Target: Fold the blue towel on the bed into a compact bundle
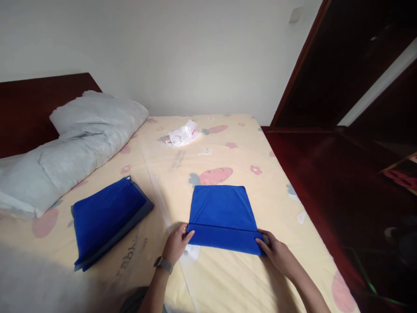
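A blue cloth (pixel 224 208) lies flat on the bed in front of me, with a folded band along its near edge. My left hand (pixel 177 243) pinches the left end of that band, thumb on top. At the band's right end, my right hand (pixel 275 250) grips the cloth in the same way, its fingers partly hidden beneath. To the left rests a stack of folded blue and grey cloths (pixel 109 219), apart from both hands. A watch (pixel 163 264) with a grey band is on my left wrist.
The bed's cream sheet (pixel 228 282) has carrot and flower prints. A crumpled white plastic bag (pixel 184 134) lies farther back. Bunched grey bedding (pixel 81 143) lies at the left by a dark wooden headboard (pixel 39 104). Past the bed's right edge is a dark red floor (pixel 293 161).
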Demonstrator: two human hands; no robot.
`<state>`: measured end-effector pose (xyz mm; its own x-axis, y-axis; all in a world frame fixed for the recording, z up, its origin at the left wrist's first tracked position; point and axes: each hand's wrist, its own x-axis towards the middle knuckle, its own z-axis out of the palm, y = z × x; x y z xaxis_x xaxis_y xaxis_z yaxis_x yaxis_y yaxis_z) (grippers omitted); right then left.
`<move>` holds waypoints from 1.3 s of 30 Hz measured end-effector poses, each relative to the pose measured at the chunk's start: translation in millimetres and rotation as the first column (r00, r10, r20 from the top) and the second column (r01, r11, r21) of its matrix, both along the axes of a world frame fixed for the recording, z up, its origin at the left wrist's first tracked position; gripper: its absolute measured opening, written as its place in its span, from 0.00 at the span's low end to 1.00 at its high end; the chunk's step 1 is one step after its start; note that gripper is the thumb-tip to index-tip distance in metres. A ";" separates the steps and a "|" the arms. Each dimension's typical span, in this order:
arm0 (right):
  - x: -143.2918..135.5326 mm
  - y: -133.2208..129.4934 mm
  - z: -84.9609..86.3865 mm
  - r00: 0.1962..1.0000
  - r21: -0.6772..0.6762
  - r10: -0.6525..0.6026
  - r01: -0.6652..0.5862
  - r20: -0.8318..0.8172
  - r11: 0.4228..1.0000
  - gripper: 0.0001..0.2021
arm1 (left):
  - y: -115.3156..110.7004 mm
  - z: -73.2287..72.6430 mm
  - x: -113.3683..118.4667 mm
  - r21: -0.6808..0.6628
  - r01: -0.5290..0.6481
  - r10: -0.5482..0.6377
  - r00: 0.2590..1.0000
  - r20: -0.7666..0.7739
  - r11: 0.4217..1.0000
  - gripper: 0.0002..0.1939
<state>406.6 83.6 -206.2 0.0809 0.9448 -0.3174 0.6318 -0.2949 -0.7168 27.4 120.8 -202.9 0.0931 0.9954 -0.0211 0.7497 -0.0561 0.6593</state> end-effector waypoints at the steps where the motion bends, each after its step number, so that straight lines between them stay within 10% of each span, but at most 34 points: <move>1: 0.7 1.1 -3.0 0.999 0.005 -0.042 0.042 0.024 0.999 0.29 | -0.2 -0.5 1.3 0.032 -0.021 0.022 0.999 -0.024 0.999 0.16; 13: -11.1 11.9 -12.8 0.944 -0.045 -0.258 0.254 -0.206 0.966 0.32 | -2.1 -0.4 14.7 -0.090 -0.206 0.195 0.974 -0.117 0.975 0.23; 17: -14.6 11.1 -8.5 0.931 -0.059 -0.203 0.194 -0.304 0.979 0.28 | -2.1 -2.0 14.9 0.039 -0.196 0.197 0.980 -0.004 0.980 0.19; 25: -15.5 11.1 -14.8 0.952 0.025 -0.226 0.236 -0.206 0.971 0.27 | 1.7 -19.3 2.8 -0.129 -0.169 0.205 0.914 0.349 0.977 0.19; 32: -6.4 7.6 -5.8 0.964 -0.017 -0.184 0.184 -0.192 0.983 0.26 | -1.6 -18.0 3.2 -0.065 -0.115 0.127 0.965 0.230 0.991 0.15; 39: -1.9 3.4 -8.0 0.990 -0.163 -0.129 0.137 0.064 0.977 0.25 | -4.3 4.2 8.0 0.036 -0.080 0.086 0.974 -0.209 0.996 0.10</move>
<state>404.7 87.0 -214.2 0.2232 0.8588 -0.4612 0.6148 -0.4912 -0.6171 35.4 116.4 -198.7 0.0061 1.0000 -0.0043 0.8742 -0.0033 0.4855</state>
